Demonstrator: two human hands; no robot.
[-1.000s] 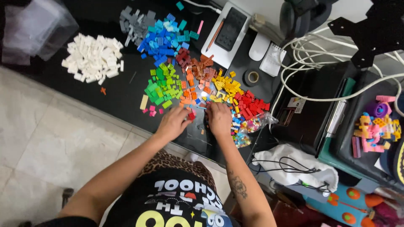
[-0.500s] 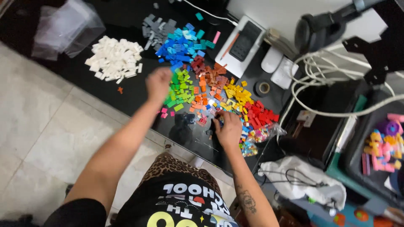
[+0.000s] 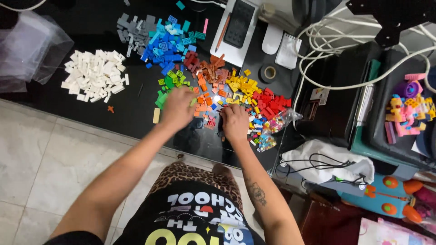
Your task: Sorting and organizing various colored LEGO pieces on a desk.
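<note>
My left hand [image 3: 178, 108] lies palm down over the small green plastic building bricks [image 3: 170, 88], fingers spread and curled into the pile; whether it pinches one I cannot tell, since the back of the hand hides the fingertips. My right hand [image 3: 235, 122] rests the same way, knuckles up, on the loose mixed-colour bricks [image 3: 210, 111] near the front edge of the glossy black worktop [image 3: 131, 104], and again its grip is hidden.

I judge the sorting well along. The white bricks [image 3: 93, 75] sit in their own heap toward the left end of the worktop, well apart from the rest. The grey bricks [image 3: 131, 25] lie by the back edge, the blue bricks [image 3: 165, 45] just beside them, then the dark red and brown bricks [image 3: 206, 68], the yellow bricks [image 3: 243, 86] and the bright red bricks [image 3: 270, 102] run toward the right edge (a rough rainbow, with the piles touching at their borders).

What is left, as I see it, is the small muddle between my two hands, where orange, pink, blue and red pieces are mixed, plus a clear plastic bag of tiny assorted pieces [image 3: 272, 129] at the front right corner. A lone tan flat brick [image 3: 156, 115] and a small orange piece [image 3: 110, 109] lie apart by the front edge, belonging to no pile.
</note>
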